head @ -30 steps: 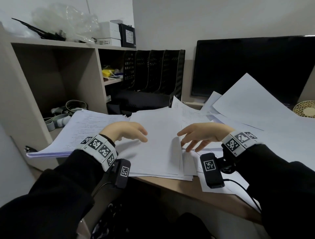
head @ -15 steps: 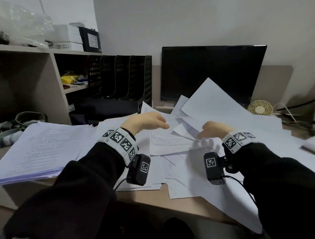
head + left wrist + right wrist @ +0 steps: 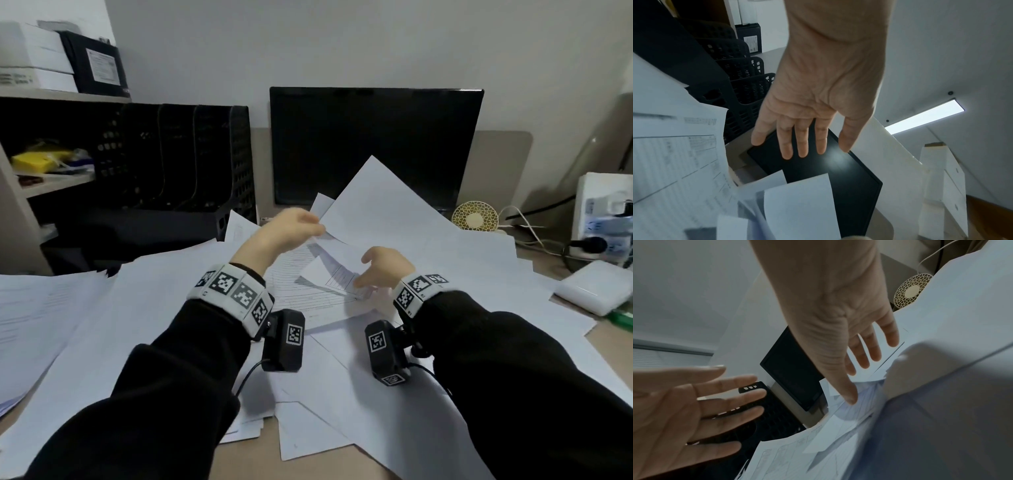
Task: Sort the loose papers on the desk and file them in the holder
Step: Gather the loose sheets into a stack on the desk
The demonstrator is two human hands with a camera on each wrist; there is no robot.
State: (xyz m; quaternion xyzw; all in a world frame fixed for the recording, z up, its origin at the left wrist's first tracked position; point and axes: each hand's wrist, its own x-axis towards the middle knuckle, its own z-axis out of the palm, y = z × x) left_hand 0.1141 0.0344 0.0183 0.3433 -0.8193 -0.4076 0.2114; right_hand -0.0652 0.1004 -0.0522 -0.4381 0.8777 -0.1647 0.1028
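Observation:
Loose white papers (image 3: 462, 270) lie scattered over the desk, and one large sheet (image 3: 383, 209) leans up against the monitor. A printed form (image 3: 301, 291) lies between my hands. The black mesh file holder (image 3: 178, 154) stands at the back left, its slots dark. My left hand (image 3: 303, 224) hovers at the leaning sheet's left edge; in the left wrist view the left hand (image 3: 803, 146) has straight fingers holding nothing. My right hand (image 3: 368, 270) is spread over the pile; its thumb (image 3: 849, 395) touches a sheet, fingers straight.
A black monitor (image 3: 373, 144) stands behind the papers. A small round fan (image 3: 475, 216), cables and a white box (image 3: 596, 286) sit at the right. A thick paper stack (image 3: 37, 315) lies at the left, below a shelf unit (image 3: 54, 181).
The view has swung right. Both hands left the squared stack and moved forward onto the scattered pile; the left hand rose to the leaning sheet's edge.

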